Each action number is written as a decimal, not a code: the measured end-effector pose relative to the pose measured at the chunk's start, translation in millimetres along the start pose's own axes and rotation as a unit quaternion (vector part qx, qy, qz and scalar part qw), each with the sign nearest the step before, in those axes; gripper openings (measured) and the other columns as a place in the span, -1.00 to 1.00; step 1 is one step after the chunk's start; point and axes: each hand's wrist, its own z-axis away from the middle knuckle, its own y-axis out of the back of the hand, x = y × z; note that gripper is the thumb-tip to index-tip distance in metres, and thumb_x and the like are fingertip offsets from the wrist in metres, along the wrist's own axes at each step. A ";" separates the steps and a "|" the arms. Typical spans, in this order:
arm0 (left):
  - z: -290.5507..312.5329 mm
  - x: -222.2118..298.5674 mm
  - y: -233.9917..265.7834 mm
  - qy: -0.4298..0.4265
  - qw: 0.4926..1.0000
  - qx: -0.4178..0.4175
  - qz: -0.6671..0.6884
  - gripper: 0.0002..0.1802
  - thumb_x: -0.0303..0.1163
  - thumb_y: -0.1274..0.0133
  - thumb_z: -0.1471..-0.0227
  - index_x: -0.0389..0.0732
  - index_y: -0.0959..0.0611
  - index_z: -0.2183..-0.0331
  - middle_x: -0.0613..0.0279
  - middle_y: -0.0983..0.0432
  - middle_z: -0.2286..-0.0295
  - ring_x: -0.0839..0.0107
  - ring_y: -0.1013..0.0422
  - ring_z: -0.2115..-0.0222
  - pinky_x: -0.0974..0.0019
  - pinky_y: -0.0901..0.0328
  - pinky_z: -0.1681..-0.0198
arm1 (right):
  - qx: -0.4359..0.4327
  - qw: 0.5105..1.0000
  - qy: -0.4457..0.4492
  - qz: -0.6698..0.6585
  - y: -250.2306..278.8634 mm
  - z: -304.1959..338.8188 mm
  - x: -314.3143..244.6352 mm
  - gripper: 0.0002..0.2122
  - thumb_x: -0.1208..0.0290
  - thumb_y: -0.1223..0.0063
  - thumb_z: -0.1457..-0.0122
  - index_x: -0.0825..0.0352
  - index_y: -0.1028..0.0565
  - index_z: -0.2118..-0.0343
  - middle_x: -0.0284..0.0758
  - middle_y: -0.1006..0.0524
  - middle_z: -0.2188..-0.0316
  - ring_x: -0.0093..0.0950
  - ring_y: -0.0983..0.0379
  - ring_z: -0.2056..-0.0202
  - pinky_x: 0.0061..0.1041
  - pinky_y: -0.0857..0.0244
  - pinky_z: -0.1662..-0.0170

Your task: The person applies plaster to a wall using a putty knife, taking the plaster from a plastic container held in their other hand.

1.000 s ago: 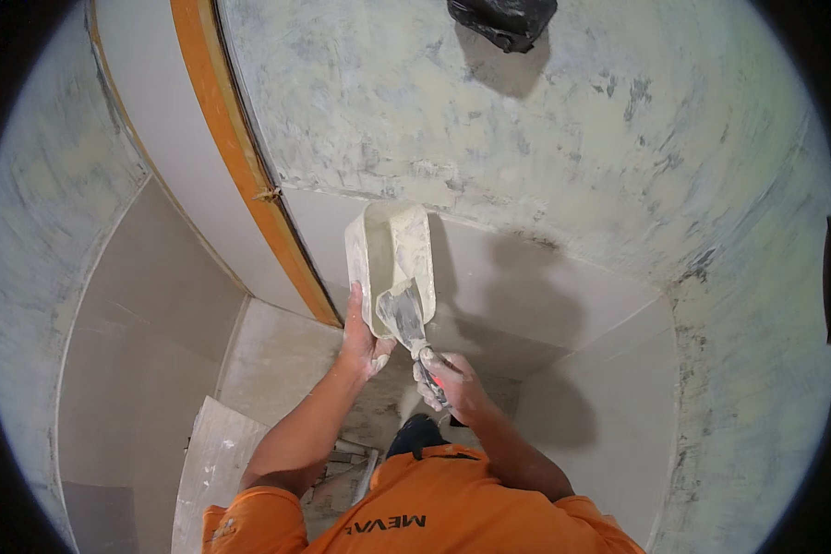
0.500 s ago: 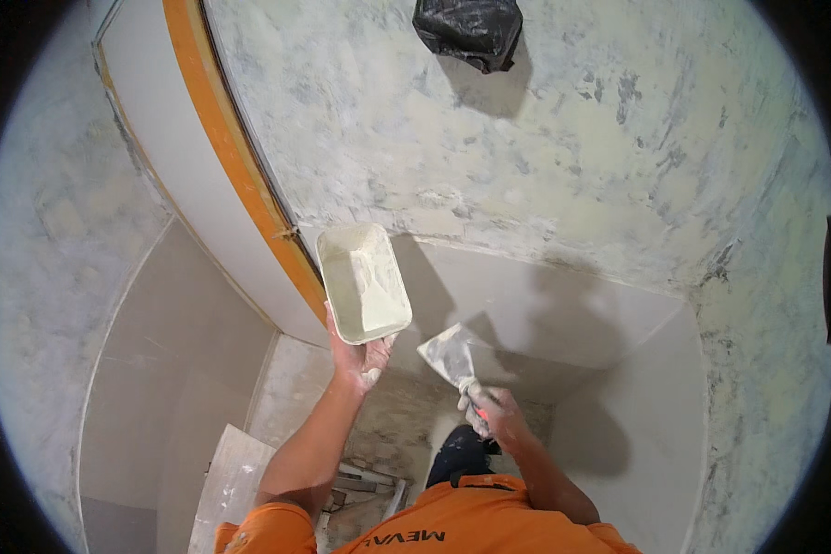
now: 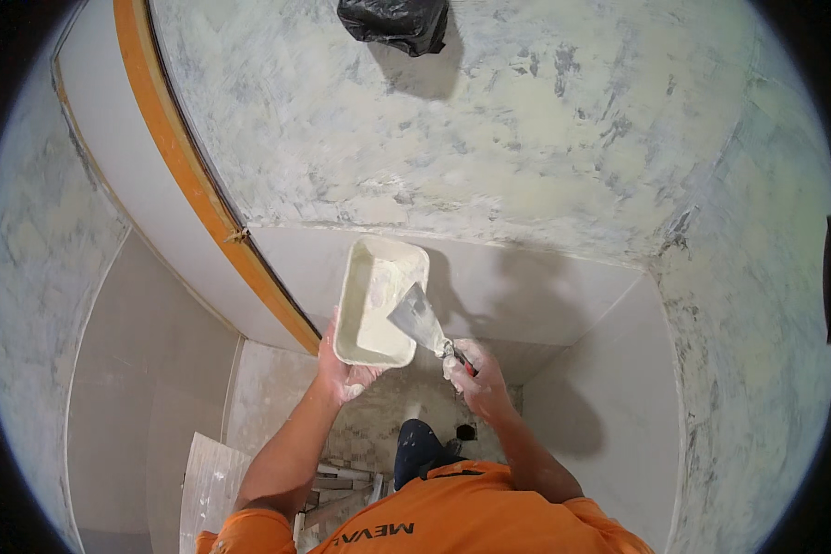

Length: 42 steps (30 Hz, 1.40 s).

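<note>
My left hand (image 3: 343, 369) is closed around the lower left side of a cream rectangular mud pan (image 3: 347, 305), its fingers passing underneath. Pale joint compound (image 3: 386, 277) coats the inside of the pan and lies along its far and right parts. In my right hand (image 3: 476, 377) is a putty knife (image 3: 419, 319) with a wide metal blade and a partly red handle. The blade's corner overlaps the pan's right rim from this view; whether it touches cannot be told. Both hands are smeared with white compound.
Ahead stands a wall with patchy filler (image 3: 526, 157), grey panelling below it. An orange-edged frame (image 3: 185, 157) runs down the left. A black plastic bag (image 3: 397, 23) covers something on the wall. Boards and pieces (image 3: 342, 485) lie by my left arm; a dark hole (image 3: 466, 432) shows in the floor.
The putty knife has moved left and up, from beside the pan to its right rim. The pan has shifted slightly right, and the whole view has turned so the wall appears further left.
</note>
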 end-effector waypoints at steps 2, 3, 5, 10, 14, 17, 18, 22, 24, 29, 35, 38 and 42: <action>2.6 -3.1 9.5 0.027 0.999 0.012 -0.028 -0.26 0.18 0.20 -0.27 -0.22 -0.36 -0.19 0.00 -0.40 -0.10 0.08 -0.42 -0.05 -0.04 -0.39 -0.08 | 0.010 0.999 0.010 0.035 10.3 -5.8 16.1 -0.79 0.33 -0.03 -0.24 0.42 -0.50 0.28 -0.47 -0.43 0.51 -0.69 -0.25 0.49 -0.57 -0.16 0.44; 8.0 -3.0 19.9 0.053 0.996 0.032 -0.063 -0.24 0.19 0.12 -0.22 -0.23 -0.36 -0.19 0.01 -0.41 -0.09 0.09 -0.42 -0.05 -0.02 -0.39 -0.06 | 0.012 0.997 0.017 0.069 12.1 -6.8 21.9 -0.78 0.31 -0.03 -0.24 0.42 -0.50 0.37 -0.46 -0.43 0.56 -0.70 -0.25 0.52 -0.56 -0.15 0.46; 13.8 -6.3 39.5 0.082 0.991 0.046 -0.098 -0.21 0.19 0.03 -0.18 -0.23 -0.36 -0.19 0.01 -0.41 -0.09 0.09 -0.42 -0.05 -0.01 -0.40 -0.05 | 0.000 0.999 0.011 0.051 12.5 -4.7 16.5 -0.76 0.30 -0.03 -0.24 0.41 -0.49 0.42 -0.46 -0.40 0.61 -0.69 -0.24 0.54 -0.55 -0.14 0.47; 14.7 -2.2 37.8 0.070 0.995 0.005 -0.077 -0.20 0.17 -0.07 -0.10 -0.16 -0.38 -0.20 0.02 -0.46 -0.06 0.04 -0.45 -0.03 -0.04 -0.43 0.04 | -0.009 1.000 -0.018 -0.008 16.3 -5.8 20.5 -0.73 0.28 -0.03 -0.23 0.42 -0.47 0.48 -0.47 -0.36 0.66 -0.67 -0.19 0.57 -0.52 -0.09 0.50; 18.6 -2.9 22.4 0.032 0.999 0.014 0.010 -0.22 0.12 -0.10 -0.10 -0.21 -0.42 -0.18 0.00 -0.46 -0.06 0.01 -0.45 -0.04 -0.13 -0.42 -0.03 | 0.015 0.999 0.005 0.042 37.7 -14.4 43.8 -0.72 0.28 -0.05 -0.23 0.41 -0.44 0.49 -0.50 -0.31 0.65 -0.68 -0.15 0.56 -0.52 -0.05 0.50; 16.1 3.6 40.4 0.025 0.999 -0.019 0.025 -0.24 0.08 -0.11 -0.10 -0.21 -0.42 -0.18 -0.01 -0.46 -0.06 0.00 -0.44 -0.04 -0.14 -0.42 -0.02 | 0.015 0.995 0.011 0.096 47.1 -16.8 40.8 -0.74 0.27 -0.08 -0.23 0.39 -0.46 0.47 -0.55 -0.25 0.63 -0.69 -0.11 0.54 -0.53 -0.01 0.50; 11.4 6.5 42.1 0.073 0.988 -0.113 0.071 -0.24 0.08 -0.10 -0.11 -0.21 -0.41 -0.18 0.00 -0.46 -0.07 0.00 -0.44 -0.04 -0.14 -0.43 -0.02 | 0.010 0.999 0.010 0.052 48.0 -18.3 44.5 -0.74 0.27 -0.09 -0.23 0.39 -0.48 0.45 -0.54 -0.25 0.63 -0.68 -0.13 0.55 -0.52 -0.03 0.50; 10.8 6.4 27.3 0.060 0.989 -0.106 0.086 -0.24 0.09 -0.07 -0.12 -0.19 -0.40 -0.20 -0.01 -0.44 -0.08 -0.01 -0.45 -0.03 -0.14 -0.45 0.03 | 0.038 0.996 -0.044 0.067 55.0 -13.4 40.4 -0.77 0.29 -0.09 -0.23 0.38 -0.51 0.43 -0.49 -0.33 0.63 -0.66 -0.19 0.57 -0.51 -0.13 0.48; 9.9 6.5 22.9 0.034 0.994 -0.058 0.082 -0.21 0.17 0.00 -0.12 -0.15 -0.39 -0.21 0.00 -0.43 -0.09 -0.03 -0.42 -0.06 -0.17 -0.39 -0.04 | 0.053 0.986 -0.008 0.158 57.5 -10.3 28.8 -0.78 0.30 -0.09 -0.22 0.39 -0.52 0.42 -0.47 -0.38 0.63 -0.66 -0.22 0.58 -0.52 -0.15 0.48; 8.5 5.3 17.7 -0.011 0.998 -0.045 0.037 -0.17 0.14 -0.09 -0.10 -0.15 -0.33 -0.24 0.03 -0.39 -0.11 0.02 -0.38 -0.09 -0.15 -0.36 -0.08 | 0.076 0.988 0.006 0.134 51.9 -2.4 13.7 -0.82 0.36 -0.10 -0.20 0.40 -0.53 0.35 -0.44 -0.48 0.59 -0.68 -0.27 0.59 -0.58 -0.18 0.50; 8.0 12.4 40.4 -0.027 0.998 -0.042 -0.042 -0.09 0.17 -0.16 -0.04 -0.16 -0.29 -0.25 0.03 -0.36 -0.14 0.02 -0.33 -0.14 -0.13 -0.26 -0.19 | -0.043 0.997 -0.053 -0.046 30.5 15.0 -21.0 -0.86 0.53 0.00 -0.22 0.47 -0.49 0.21 -0.35 -0.49 0.55 -0.65 -0.32 0.60 -0.63 -0.20 0.53; 11.6 11.7 36.8 -0.034 0.997 -0.058 -0.042 -0.08 0.15 -0.17 -0.05 -0.19 -0.28 -0.25 0.01 -0.36 -0.14 0.03 -0.32 -0.14 -0.10 -0.24 -0.21 | -0.063 0.995 -0.037 -0.075 27.6 12.2 -1.2 -0.85 0.54 0.02 -0.23 0.48 -0.50 0.20 -0.33 -0.51 0.54 -0.65 -0.31 0.61 -0.64 -0.19 0.54; 13.2 7.6 32.3 -0.009 0.998 0.017 -0.066 -0.10 0.12 -0.16 -0.08 -0.22 -0.27 -0.24 0.01 -0.37 -0.13 0.04 -0.33 -0.14 -0.04 -0.24 -0.22 | -0.048 0.996 -0.066 -0.044 20.3 7.1 5.5 -0.84 0.53 0.03 -0.25 0.49 -0.51 0.19 -0.33 -0.51 0.54 -0.65 -0.32 0.61 -0.64 -0.19 0.54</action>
